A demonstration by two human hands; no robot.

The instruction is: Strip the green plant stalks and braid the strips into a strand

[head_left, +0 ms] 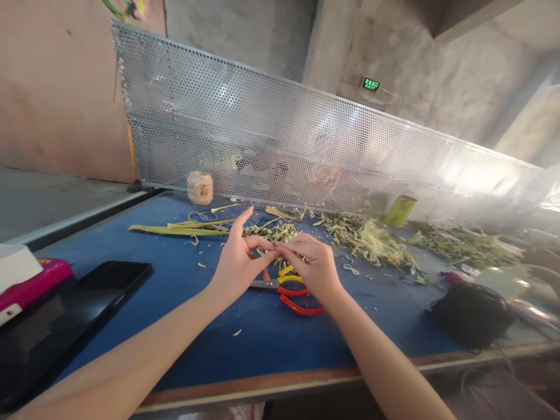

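My left hand (240,256) and my right hand (315,265) meet above the middle of the blue table. Their thumbs and fingertips are pinched together at one spot. Whatever is between them is too small to make out. My left index finger sticks upward. Just below the hands lie scissors (301,307) with red handles, partly covered by the hands. Yellow handle parts (291,275) show beside the red ones, and I cannot tell whether they belong to a second pair. Behind the fingers is a small heap of pale green plant scraps (282,232).
Long green leaf strips (179,230) and a twine roll (200,188) lie at the back left. More plant piles (367,240) and a yellow-green container (400,211) stand right. A black tablet-like device (74,321), a magenta box (55,271) and a black bundle (470,315) flank me. A perforated metal screen (271,116) borders the back.
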